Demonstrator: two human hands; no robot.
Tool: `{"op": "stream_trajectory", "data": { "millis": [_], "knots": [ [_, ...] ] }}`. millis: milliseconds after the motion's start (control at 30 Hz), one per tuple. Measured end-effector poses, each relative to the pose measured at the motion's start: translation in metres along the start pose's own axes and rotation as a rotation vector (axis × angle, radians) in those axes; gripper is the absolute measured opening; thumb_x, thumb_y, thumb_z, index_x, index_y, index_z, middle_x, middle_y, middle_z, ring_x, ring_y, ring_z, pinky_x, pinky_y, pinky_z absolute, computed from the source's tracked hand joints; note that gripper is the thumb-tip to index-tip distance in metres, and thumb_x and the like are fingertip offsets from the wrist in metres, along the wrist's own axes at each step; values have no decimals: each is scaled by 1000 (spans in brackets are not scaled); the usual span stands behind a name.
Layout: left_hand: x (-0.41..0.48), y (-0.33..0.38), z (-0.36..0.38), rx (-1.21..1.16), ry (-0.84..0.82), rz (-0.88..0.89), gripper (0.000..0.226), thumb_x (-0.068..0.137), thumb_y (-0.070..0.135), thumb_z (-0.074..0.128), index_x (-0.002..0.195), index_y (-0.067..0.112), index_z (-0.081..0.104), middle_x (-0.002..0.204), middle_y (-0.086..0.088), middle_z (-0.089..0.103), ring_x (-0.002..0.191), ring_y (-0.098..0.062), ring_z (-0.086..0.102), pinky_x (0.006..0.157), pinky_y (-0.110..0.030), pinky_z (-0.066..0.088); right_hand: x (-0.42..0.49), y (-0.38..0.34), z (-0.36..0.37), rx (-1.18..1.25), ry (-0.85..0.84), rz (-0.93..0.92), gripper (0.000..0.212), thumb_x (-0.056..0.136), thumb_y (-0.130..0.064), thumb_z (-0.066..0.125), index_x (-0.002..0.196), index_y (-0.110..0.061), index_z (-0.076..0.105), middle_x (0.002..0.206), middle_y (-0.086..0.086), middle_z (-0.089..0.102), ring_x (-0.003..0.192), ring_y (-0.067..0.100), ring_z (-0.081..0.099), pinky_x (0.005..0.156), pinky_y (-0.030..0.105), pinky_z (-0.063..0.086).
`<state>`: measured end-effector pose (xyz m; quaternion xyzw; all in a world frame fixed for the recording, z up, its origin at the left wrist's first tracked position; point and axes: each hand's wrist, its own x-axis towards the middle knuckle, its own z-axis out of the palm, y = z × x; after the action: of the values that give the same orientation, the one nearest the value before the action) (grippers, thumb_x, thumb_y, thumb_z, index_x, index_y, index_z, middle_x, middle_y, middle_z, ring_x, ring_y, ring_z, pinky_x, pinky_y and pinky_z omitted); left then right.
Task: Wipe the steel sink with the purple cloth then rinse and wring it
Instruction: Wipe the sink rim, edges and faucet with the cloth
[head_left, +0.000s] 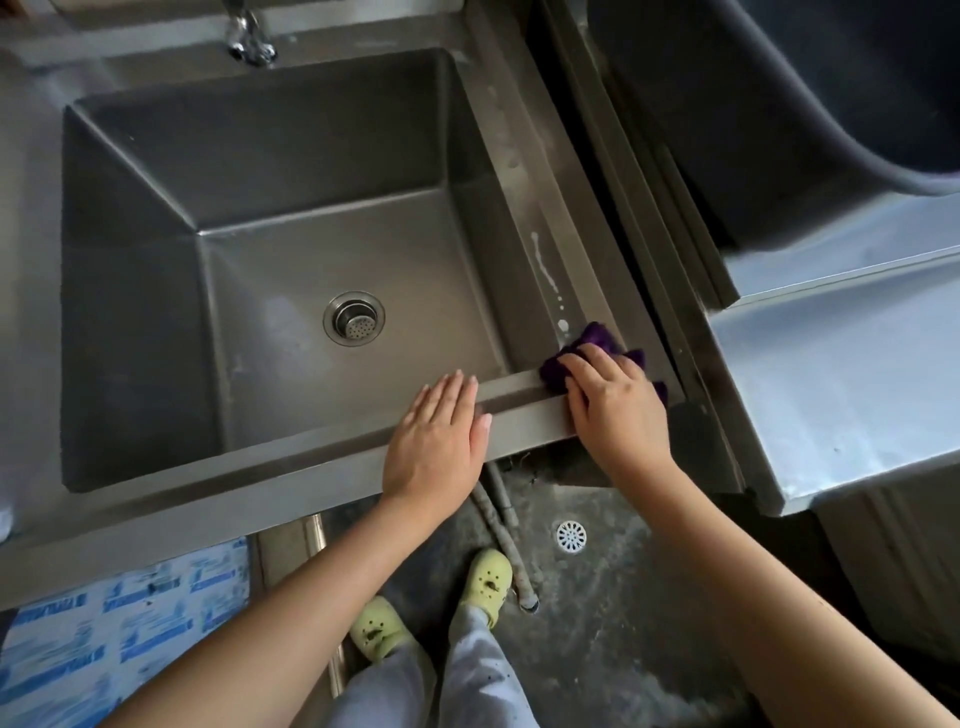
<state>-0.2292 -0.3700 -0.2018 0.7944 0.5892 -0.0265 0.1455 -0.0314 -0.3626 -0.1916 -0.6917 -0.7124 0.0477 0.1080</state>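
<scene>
Head view, single frame. You stand at a square, deep-basined steel sink (130, 312), looking down over both bare forearms.

Right hand (615, 410): palm down at the front right corner of the sink rim, fingers bent over a bunched purple cloth (597, 335) and holding it against the steel. The cloth sits right on that corner, where the front rim meets the right rim; its edges stick out beyond your fingertips and past the far side of the hand.

Left hand (434, 436): flat on the front rim just left of the right hand, fingers straight and together, tips reaching to the basin's edge. It holds nothing, and the two hands do not touch.

Along the right rim, beyond the cloth, a white streak and a few droplets (545, 265) lie on the metal. A round perforated metal drain strainer (354, 318) sits in the basin floor. A chrome tap (248, 39) stands at the back edge, only partly in frame.

Right of the sink: a steel counter under blue film (841, 389), with a large dark tub (779, 104) behind it. Below the rim: pale green perforated clogs (485, 577) on your feet, grey hoses (498, 525), a round white floor drain (571, 537), and a blue printed film panel (119, 623) at lower left.
</scene>
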Motion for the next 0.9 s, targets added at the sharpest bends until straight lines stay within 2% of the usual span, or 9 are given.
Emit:
{"op": "stream_trajectory", "data": {
  "millis": [133,233,300,533,700,900],
  "knots": [
    [1,1,1,24,-10,-17,71,91,45,-3,145,11,27,153,-7,30,142,-17,26,116,-29,6,25,8,3,30,-84,-33,31,93,-22,48,122,-18,61,130,5,59,106,31,56,90,41,47],
    [0,1,-1,24,-15,-20,64,96,42,8,140,7,39,146,-10,41,137,-21,38,114,-34,16,59,8,16,-22,-197,-84,38,96,-25,45,133,-23,51,147,5,41,128,36,40,107,47,33],
    [0,1,1,23,-20,-20,61,97,41,13,138,6,42,144,-11,44,135,-21,41,114,-36,17,81,7,22,-25,-224,-100,39,97,-27,41,136,-24,46,151,3,34,134,34,32,111,47,26],
    [-1,1,0,56,-28,-32,65,99,41,6,133,6,50,137,-10,53,128,-21,49,110,-38,24,123,6,25,42,-287,-109,43,99,-34,32,141,-27,38,155,1,25,138,32,24,112,44,21],
    [0,0,4,34,4,-23,59,97,39,18,135,6,47,140,-11,49,131,-22,46,113,-37,22,64,9,18,118,-183,-102,48,92,-32,30,136,-20,48,149,8,37,129,38,39,104,49,34],
    [0,-1,0,-26,-4,-1,70,92,47,2,144,12,32,152,-5,31,142,-15,26,116,-27,3,51,5,16,125,-209,-14,42,97,-27,36,139,-25,42,154,2,29,135,34,30,111,47,26]
  ]
}}
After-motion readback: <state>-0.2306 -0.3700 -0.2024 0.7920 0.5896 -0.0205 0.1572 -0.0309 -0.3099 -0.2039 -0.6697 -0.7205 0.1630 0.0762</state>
